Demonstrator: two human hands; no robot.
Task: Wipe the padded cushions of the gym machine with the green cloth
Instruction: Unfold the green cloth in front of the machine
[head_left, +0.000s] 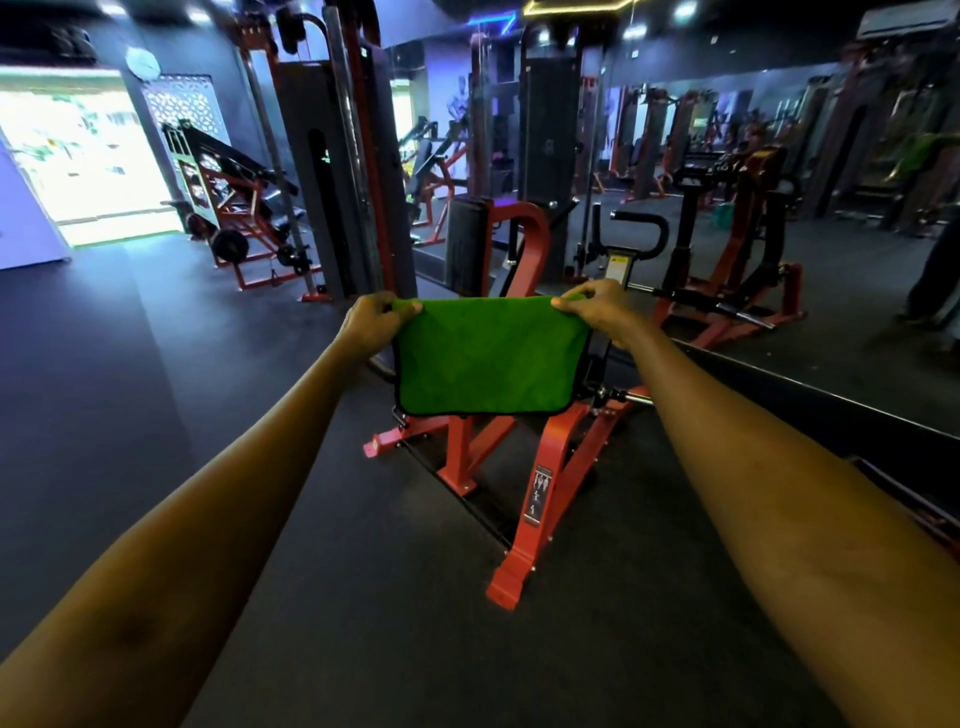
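Both arms reach straight out, cloth (488, 358) held up in the air in front of the machine (519, 561), above its red base legs. Left hand (376, 319) pinches the cloth's top left corner, fingers curled over the edge. Right hand (597, 306) pinches the top right corner with the same curled grip. The cloth hangs spread flat between them as a wide rectangle, green with dark trim, and covers the machine's middle; what is behind it is hidden. Black upright pad (467, 249) of the machine shows just above the cloth's top edge, farther back, apart from the cloth. Curved red arm (530, 244) stands just beside that pad. Sticker (540, 493) is on the machine's front leg, below the cloth. Dark floor (156, 364) lies under and around the machine. Mirror (779, 156) runs behind and right of the machine and reflects it. Grey weight tower (322, 171) stands behind and left of the machine. Bright doorway (88, 156) is far left of the machine.
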